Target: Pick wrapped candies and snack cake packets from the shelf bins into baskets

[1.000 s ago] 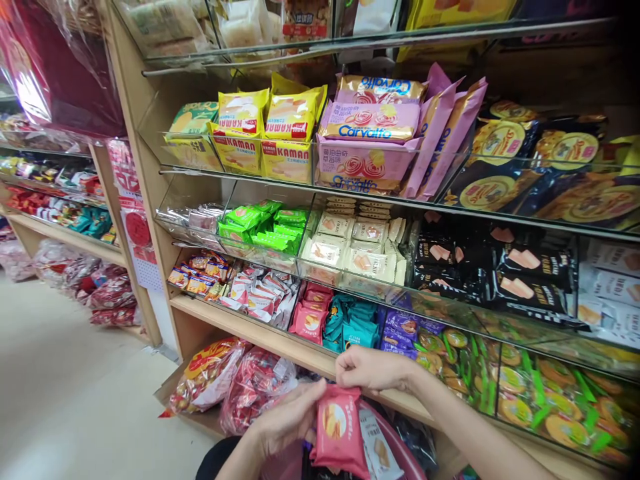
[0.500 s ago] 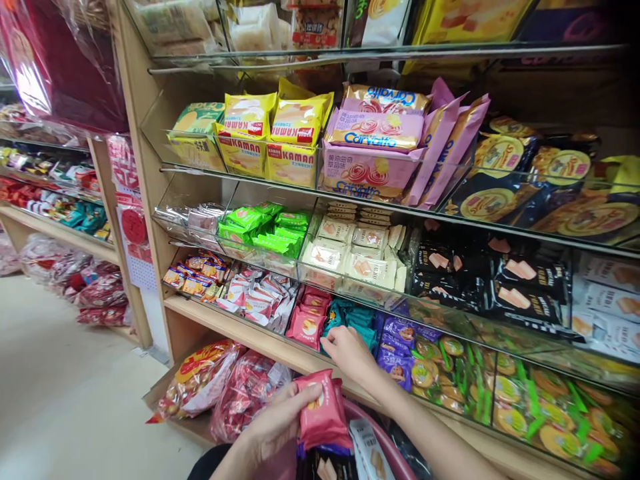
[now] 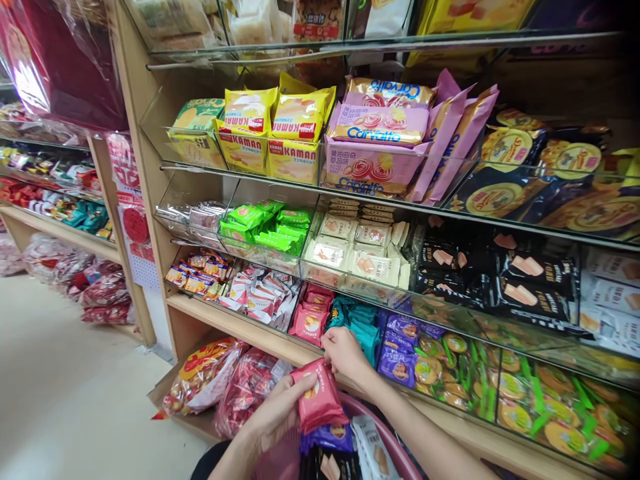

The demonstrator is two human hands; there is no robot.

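Note:
My left hand is closed on a small stack of pink-red snack packets, held low in front of the bottom shelf. A purple packet lies just under them. My right hand reaches to the shelf bins, its fingers curled at the edge between the pink packets and the teal packets; whether it grips one I cannot make out. Below my hands sits a pink basket holding several packets.
Wooden shelving with clear acrylic bins holds green, cream, black and purple snack packs. Yellow and pink biscuit bags fill the shelf above. Big bags of red candy lie at floor level. An aisle floor opens to the left.
My right hand left the pink packet and went up to the shelf bins. My left hand kept the pink packets and raised them a little toward the shelf.

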